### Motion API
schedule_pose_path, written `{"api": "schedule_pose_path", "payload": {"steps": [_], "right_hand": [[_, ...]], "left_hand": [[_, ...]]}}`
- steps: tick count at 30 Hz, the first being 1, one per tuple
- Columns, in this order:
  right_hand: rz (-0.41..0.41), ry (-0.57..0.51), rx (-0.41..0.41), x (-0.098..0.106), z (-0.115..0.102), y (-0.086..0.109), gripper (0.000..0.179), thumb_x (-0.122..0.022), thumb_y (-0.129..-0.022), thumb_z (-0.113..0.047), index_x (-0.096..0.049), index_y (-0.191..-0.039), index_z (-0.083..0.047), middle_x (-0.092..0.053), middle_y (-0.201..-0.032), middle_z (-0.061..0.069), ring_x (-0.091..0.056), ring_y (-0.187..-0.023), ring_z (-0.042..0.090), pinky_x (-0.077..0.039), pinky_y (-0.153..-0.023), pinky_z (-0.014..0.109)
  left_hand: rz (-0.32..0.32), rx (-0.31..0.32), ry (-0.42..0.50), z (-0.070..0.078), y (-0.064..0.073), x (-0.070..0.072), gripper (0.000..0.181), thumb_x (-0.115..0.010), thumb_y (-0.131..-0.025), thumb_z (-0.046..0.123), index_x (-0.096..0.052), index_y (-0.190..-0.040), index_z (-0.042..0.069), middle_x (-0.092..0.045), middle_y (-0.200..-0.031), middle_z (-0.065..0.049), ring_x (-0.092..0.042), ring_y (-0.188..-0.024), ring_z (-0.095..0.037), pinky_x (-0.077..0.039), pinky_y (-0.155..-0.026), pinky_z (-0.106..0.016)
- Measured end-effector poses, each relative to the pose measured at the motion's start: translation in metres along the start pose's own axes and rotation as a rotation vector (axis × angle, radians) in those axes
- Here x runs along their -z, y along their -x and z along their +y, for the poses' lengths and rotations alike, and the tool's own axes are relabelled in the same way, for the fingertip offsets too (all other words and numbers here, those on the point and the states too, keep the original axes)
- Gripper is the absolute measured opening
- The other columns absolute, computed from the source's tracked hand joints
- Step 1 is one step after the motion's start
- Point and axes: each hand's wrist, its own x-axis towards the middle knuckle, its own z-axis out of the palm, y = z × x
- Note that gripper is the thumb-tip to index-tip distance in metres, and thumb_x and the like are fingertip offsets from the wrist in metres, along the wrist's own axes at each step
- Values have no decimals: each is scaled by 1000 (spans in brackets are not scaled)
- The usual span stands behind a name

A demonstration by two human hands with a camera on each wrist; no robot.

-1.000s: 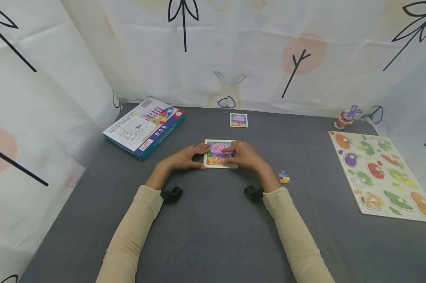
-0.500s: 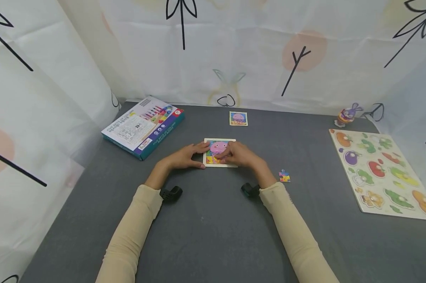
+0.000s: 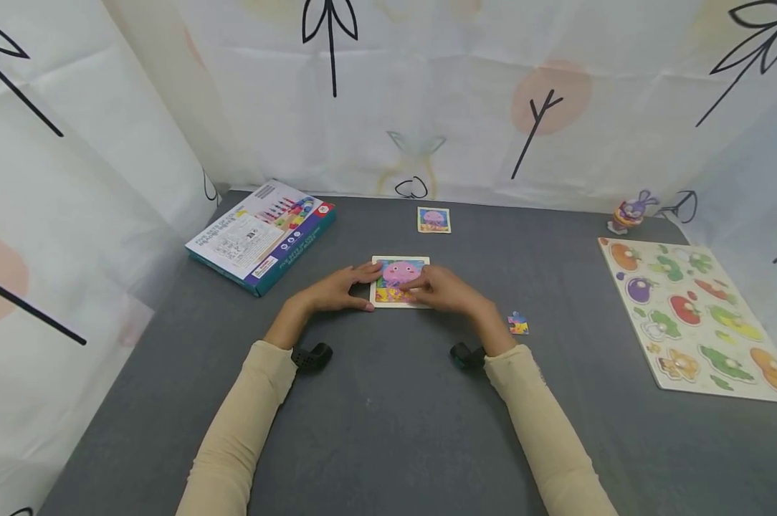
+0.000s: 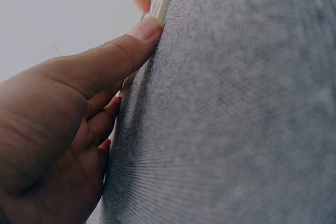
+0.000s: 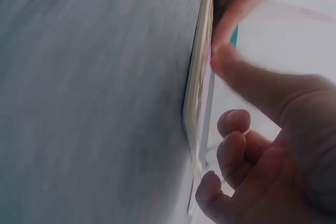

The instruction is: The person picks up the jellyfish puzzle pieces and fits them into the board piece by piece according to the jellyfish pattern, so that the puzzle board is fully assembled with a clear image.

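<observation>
A small framed jigsaw puzzle point(image 3: 400, 271) with a pink cartoon creature lies flat on the grey table. My left hand point(image 3: 333, 291) holds its left side, thumb at the near corner and fingers on the far part of that edge. From the right, my right hand point(image 3: 449, 290) touches the picture with its index finger and thumb. In the right wrist view that hand's thumb point(image 5: 257, 85) reaches the puzzle's surface while the other fingers bend loosely. No piece shows between them. The puzzle's right part is hidden under this hand. A loose jigsaw piece point(image 3: 518, 324) lies beside the right wrist.
Behind the puzzle lies a small picture card point(image 3: 434, 220) with a similar pink creature. A flat box point(image 3: 259, 236) is at back left. On the right are a vegetable puzzle board point(image 3: 692, 315) and a small purple figurine point(image 3: 631, 212). A white printed cloth hangs behind.
My right hand has shifted over the picture, moving left and then slightly back right, uncovering more of the puzzle's upper right. The left hand keeps its place on the left side.
</observation>
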Motion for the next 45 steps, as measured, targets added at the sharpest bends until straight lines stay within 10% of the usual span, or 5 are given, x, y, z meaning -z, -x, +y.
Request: {"api": "schedule_pose_path", "payload": {"steps": [12,19,26,45], "right_hand": [[22,72,-211,31,26,72,42,-73,-78,-20,-64,-116,-5,-47,-76,11,-31,-67,18,-27,-61,29],[35,49,-378,46,40,121,50,-74,-76,-25,-60,-121,-5,-48,-120,32,-47,-103,41,-38,-87,53],[-5,172,-311,45,51,150,64,-81,-65,-30,-61,-120,-4,-38,-72,1,-29,-68,13,-25,-61,26],[140,146,-215,47,61,165,34,-77,-72,-15,-70,-103,-2,-47,-71,-1,-28,-62,4,-26,-55,21]], "left_hand": [[6,-18,-1,1,-1,-4,72,-66,-84,30,-31,-144,10,-19,-154,-5,-11,-143,-23,-5,-116,-48],[8,-15,5,0,1,-5,71,-66,-84,27,-31,-144,10,-18,-154,-4,-11,-143,-22,-5,-116,-47],[8,-4,9,-1,3,-4,71,-66,-85,28,-30,-144,11,-18,-154,-4,-10,-144,-22,-4,-116,-47],[12,-9,4,1,2,-2,71,-66,-84,30,-31,-144,12,-18,-155,-4,-11,-143,-23,-5,-115,-49]]}}
